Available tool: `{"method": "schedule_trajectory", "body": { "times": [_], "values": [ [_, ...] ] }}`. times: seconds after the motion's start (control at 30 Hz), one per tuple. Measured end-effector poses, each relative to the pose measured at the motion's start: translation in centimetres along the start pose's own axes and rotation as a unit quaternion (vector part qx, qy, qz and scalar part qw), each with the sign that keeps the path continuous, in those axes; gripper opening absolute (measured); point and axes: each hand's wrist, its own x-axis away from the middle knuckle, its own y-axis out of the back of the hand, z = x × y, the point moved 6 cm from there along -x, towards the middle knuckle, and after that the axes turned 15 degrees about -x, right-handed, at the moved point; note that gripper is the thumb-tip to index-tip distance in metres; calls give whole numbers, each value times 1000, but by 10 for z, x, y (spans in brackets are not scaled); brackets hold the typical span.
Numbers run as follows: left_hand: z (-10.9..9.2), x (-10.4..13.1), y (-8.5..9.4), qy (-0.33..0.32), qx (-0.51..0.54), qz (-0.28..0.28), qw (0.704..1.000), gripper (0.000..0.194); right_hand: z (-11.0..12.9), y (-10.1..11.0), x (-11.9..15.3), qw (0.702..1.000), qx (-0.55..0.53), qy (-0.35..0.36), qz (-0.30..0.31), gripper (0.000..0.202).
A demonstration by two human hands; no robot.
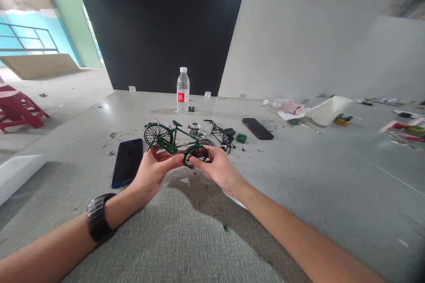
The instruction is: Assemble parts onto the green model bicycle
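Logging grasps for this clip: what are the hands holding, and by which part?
Both hold the green toy bicycle: left hand at the frame's middle, right hand at the front wheel.

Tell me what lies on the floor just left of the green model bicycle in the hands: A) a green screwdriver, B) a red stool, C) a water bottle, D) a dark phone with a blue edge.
D: a dark phone with a blue edge lies flat beside the left hand, left of the green model bicycle that both hands hold; the water bottle stands farther back.
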Motion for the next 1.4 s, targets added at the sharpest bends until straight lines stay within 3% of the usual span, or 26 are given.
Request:
{"method": "schedule_trajectory", "body": {
  "times": [0.53, 0.87, 1.17, 1.4],
  "values": [
    [0, -2, 1, -13, 6, -13, 1000, 30, 6, -2, 1, 994, 81, 70, 10, 25],
    [6, -2, 2, 13, 13, -3, 1000, 25, 4, -2, 3, 994, 57, 94, 0, 22],
    [8, -5, 2, 16, 36, 4, 999, 27, 5, 2, 6, 992, 50, 115, -20, 40],
    [2, -1, 3, 23, 38, -13, 999, 30, 14, -1, 10, 980, 131, 146, -26, 44]
  ]
}}
